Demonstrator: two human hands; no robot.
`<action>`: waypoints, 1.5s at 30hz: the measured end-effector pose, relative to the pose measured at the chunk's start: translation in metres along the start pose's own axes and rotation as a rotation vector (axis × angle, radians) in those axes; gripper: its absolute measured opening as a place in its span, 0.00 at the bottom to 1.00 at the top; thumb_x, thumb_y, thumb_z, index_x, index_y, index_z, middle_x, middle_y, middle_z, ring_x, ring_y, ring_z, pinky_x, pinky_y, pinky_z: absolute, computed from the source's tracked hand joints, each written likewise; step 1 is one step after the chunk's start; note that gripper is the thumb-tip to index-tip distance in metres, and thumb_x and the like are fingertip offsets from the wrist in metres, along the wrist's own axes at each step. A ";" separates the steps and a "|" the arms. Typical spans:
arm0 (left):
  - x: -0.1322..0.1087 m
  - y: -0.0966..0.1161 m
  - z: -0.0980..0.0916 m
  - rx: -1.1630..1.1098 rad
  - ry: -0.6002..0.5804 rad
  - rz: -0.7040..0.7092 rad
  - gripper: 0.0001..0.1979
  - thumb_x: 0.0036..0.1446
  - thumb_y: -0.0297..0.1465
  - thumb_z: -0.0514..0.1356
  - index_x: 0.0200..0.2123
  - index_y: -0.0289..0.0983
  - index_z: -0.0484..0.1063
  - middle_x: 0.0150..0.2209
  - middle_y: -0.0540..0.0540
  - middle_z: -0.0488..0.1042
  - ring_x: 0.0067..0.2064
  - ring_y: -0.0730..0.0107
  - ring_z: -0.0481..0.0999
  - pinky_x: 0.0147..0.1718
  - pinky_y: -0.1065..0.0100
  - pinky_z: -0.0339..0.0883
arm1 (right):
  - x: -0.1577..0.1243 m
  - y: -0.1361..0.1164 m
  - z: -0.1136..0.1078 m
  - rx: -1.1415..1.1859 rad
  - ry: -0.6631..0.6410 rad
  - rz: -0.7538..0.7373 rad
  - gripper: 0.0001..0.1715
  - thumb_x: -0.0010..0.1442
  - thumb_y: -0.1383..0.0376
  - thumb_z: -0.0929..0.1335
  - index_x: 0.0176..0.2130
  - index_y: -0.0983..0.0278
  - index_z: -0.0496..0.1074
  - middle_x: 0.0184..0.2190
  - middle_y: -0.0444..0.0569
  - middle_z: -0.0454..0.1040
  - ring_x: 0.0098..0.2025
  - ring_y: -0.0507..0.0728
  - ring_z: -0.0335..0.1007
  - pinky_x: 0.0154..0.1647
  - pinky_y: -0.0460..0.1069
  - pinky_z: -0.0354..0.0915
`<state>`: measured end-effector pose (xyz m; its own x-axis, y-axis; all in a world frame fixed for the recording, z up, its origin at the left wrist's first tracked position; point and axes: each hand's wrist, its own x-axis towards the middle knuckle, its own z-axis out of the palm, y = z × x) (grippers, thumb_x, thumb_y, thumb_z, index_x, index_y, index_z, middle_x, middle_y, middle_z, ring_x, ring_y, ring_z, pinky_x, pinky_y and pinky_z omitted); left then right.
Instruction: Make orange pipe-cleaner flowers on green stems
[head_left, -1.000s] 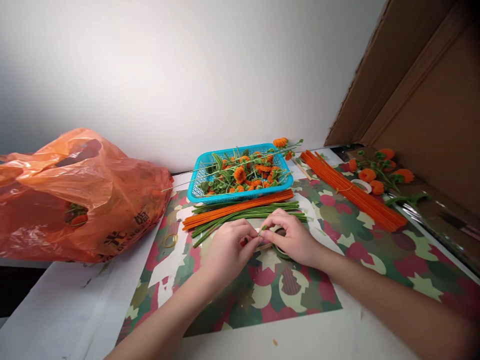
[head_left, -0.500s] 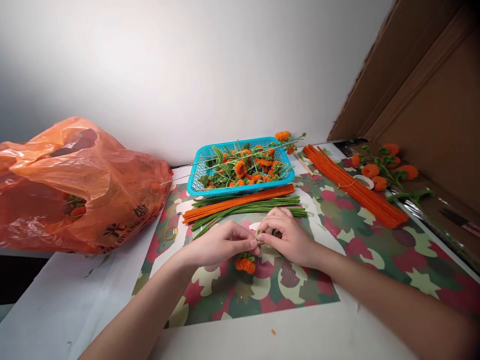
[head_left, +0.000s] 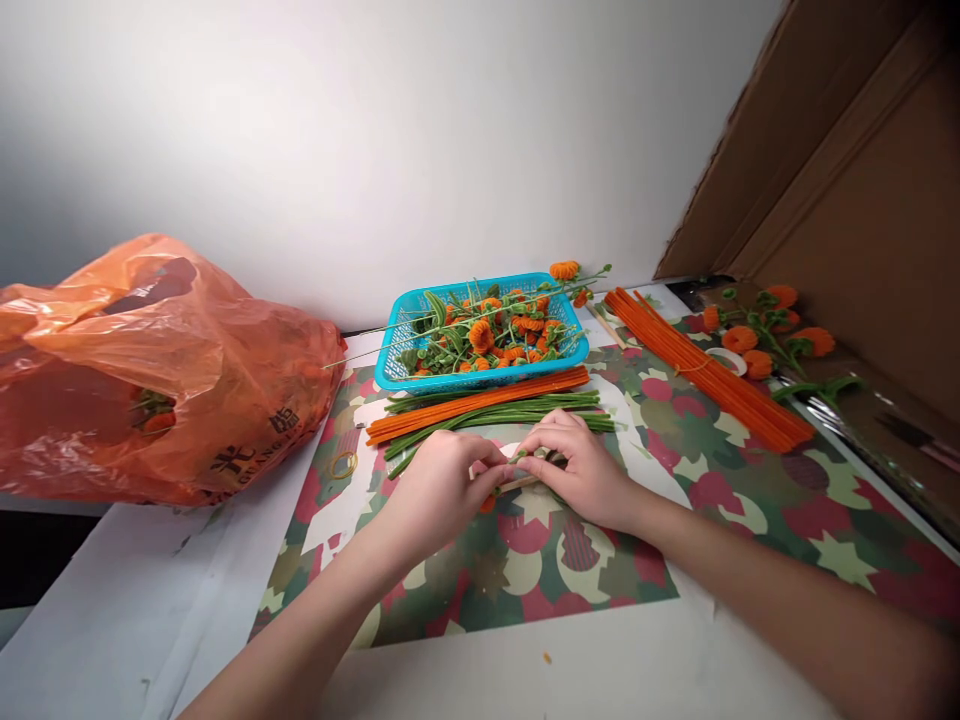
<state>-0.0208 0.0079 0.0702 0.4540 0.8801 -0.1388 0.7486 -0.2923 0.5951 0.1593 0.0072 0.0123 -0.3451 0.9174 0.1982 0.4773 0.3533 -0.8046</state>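
My left hand [head_left: 448, 488] is closed, thumb and fingers pinching a small orange pipe-cleaner flower [head_left: 489, 502] near its green stem. Most of the flower is hidden behind that hand; only a bit of orange shows below the fingers. Fingertip to fingertip with it, my right hand [head_left: 576, 468] pinches the green stem [head_left: 519, 457] of the same flower. Just beyond both hands lie green pipe cleaners [head_left: 517, 412] and a strip of orange pipe cleaners [head_left: 480, 403].
Behind them stands a blue basket [head_left: 480, 381] of orange flowers. An orange plastic bag [head_left: 247, 400] sits at left. A tied orange bundle [head_left: 705, 370], a tape roll [head_left: 727, 361] and a flower spray [head_left: 787, 345] lie at right. A patterned mat [head_left: 480, 590] covers the table.
My left hand has turned and lifted slightly, and the flower head has swung up behind it. My right hand has stayed nearly in place.
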 end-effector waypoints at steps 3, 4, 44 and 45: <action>-0.001 -0.001 -0.002 -0.044 -0.058 -0.012 0.19 0.58 0.42 0.54 0.26 0.36 0.76 0.23 0.47 0.73 0.25 0.72 0.67 0.25 0.72 0.57 | 0.001 0.001 0.000 -0.009 0.009 -0.037 0.06 0.59 0.67 0.68 0.33 0.60 0.76 0.32 0.47 0.73 0.40 0.56 0.65 0.46 0.55 0.58; -0.001 -0.002 -0.002 -0.068 -0.085 -0.019 0.19 0.58 0.43 0.53 0.26 0.36 0.76 0.24 0.47 0.73 0.25 0.72 0.67 0.25 0.72 0.57 | 0.001 0.001 -0.001 -0.008 0.006 -0.042 0.06 0.59 0.67 0.68 0.33 0.60 0.76 0.32 0.47 0.73 0.41 0.56 0.65 0.46 0.55 0.58; 0.001 0.000 0.009 0.022 0.155 0.038 0.12 0.57 0.35 0.57 0.24 0.37 0.73 0.24 0.48 0.76 0.27 0.72 0.71 0.28 0.72 0.59 | 0.004 0.003 -0.004 0.148 0.026 0.065 0.06 0.58 0.66 0.67 0.31 0.61 0.75 0.30 0.48 0.71 0.41 0.57 0.64 0.42 0.52 0.63; 0.000 0.000 0.008 0.042 0.154 0.050 0.13 0.58 0.34 0.56 0.24 0.37 0.73 0.24 0.47 0.75 0.26 0.71 0.71 0.28 0.72 0.59 | 0.004 0.003 -0.004 0.150 0.023 0.058 0.06 0.58 0.66 0.67 0.31 0.61 0.75 0.30 0.48 0.71 0.41 0.57 0.64 0.42 0.52 0.63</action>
<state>-0.0170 0.0055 0.0640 0.4142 0.9100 0.0150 0.7477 -0.3496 0.5645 0.1629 0.0124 0.0128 -0.3012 0.9401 0.1597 0.3697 0.2695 -0.8892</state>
